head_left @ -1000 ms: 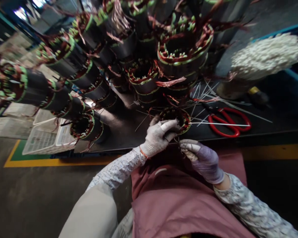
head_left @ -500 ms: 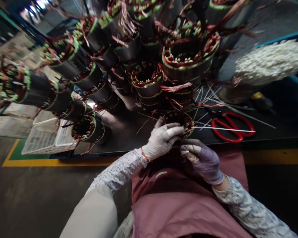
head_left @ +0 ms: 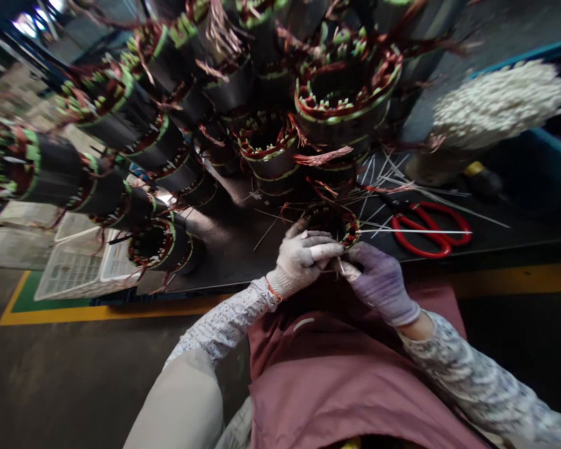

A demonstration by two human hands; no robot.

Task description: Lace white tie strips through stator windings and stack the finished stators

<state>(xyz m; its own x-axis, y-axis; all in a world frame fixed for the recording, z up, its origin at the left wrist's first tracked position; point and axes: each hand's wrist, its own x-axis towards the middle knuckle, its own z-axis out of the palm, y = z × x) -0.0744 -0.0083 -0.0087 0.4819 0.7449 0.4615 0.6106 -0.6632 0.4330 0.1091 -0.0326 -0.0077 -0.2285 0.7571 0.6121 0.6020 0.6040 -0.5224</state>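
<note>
A small motor stator (head_left: 353, 226) with copper windings and a green-edged rim stands at the front edge of the dark bench. My left hand (head_left: 302, 259), in a white glove, wraps round its near left side with the fingers over the rim. In a purple glove, my right hand (head_left: 378, 280) is pinched closed at the stator's near right side, close to the left fingertips. What the pinch holds is too small to make out. A thin white strip (head_left: 411, 231) runs right from the stator across the red-handled scissors (head_left: 442, 244).
Stacks of larger stators (head_left: 343, 103) with loose copper leads crowd the back and left. Scattered white strips (head_left: 378, 178) lie behind the scissors. At the right stands a thick bundle of white pieces (head_left: 500, 103). White plastic baskets (head_left: 70, 265) sit at the left.
My right hand has moved up and left to the stator's near side, its fingers closing together. My left hand stays on the stator. The whole view has shifted slightly.
</note>
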